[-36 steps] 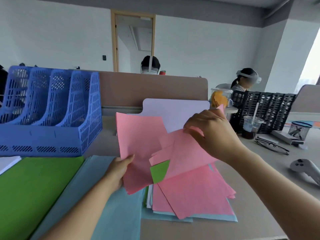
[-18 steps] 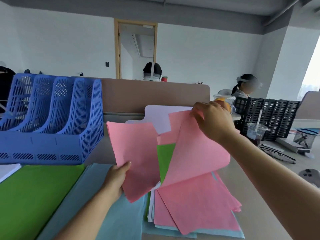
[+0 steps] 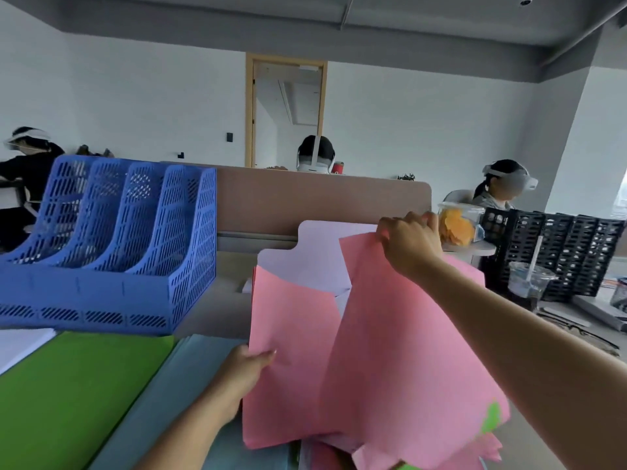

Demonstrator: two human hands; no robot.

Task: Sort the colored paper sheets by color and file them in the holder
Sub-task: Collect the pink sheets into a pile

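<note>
Off to the left of your left hand (image 3: pixel 242 374), the blue holder (image 3: pixel 112 252) stands on the desk with its slots open; no label or writing can be read on it or on any sheet. Below it, just left of that hand, lie the green sheets (image 3: pixel 74 395) and beside them the light blue sheets (image 3: pixel 176 378). Your left hand pinches the lower left edge of an upright pink sheet (image 3: pixel 291 361), thumb on the front. A white folder (image 3: pixel 315 259) stands behind it. Your right hand (image 3: pixel 410 245) pinches the top corner of a second pink sheet (image 3: pixel 407 351). Half a second ago that sheet curled off the pile and a green sheet showed between the two; now it hangs beside the first and green only peeks out at its lower right edge (image 3: pixel 492 417).
</note>
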